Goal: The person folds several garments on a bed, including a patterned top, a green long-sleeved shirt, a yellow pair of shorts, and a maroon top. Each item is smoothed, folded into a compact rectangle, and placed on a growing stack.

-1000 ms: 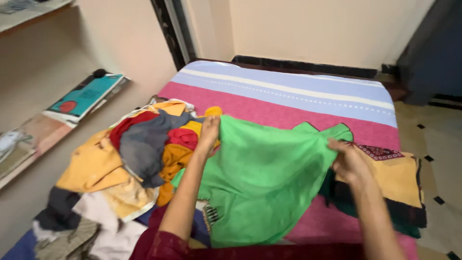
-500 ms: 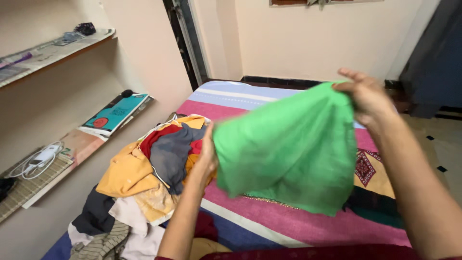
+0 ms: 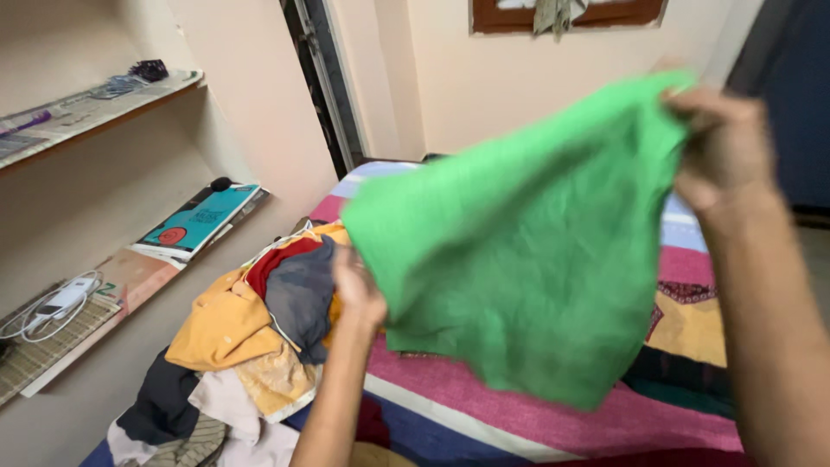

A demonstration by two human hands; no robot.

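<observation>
There is one camera, worn on the person's head. It looks forward and a bit down, over the bed toward the far wall. It is very close to the raised hands. Shelves show on the left.

A cloth hangs spread between the person's two hands, the left hand at its lower left edge, the right hand at its upper right corner, above the bed. A heap of clothes lies on the bed to the left. Shelves line the left wall, a book on the lower one.
</observation>
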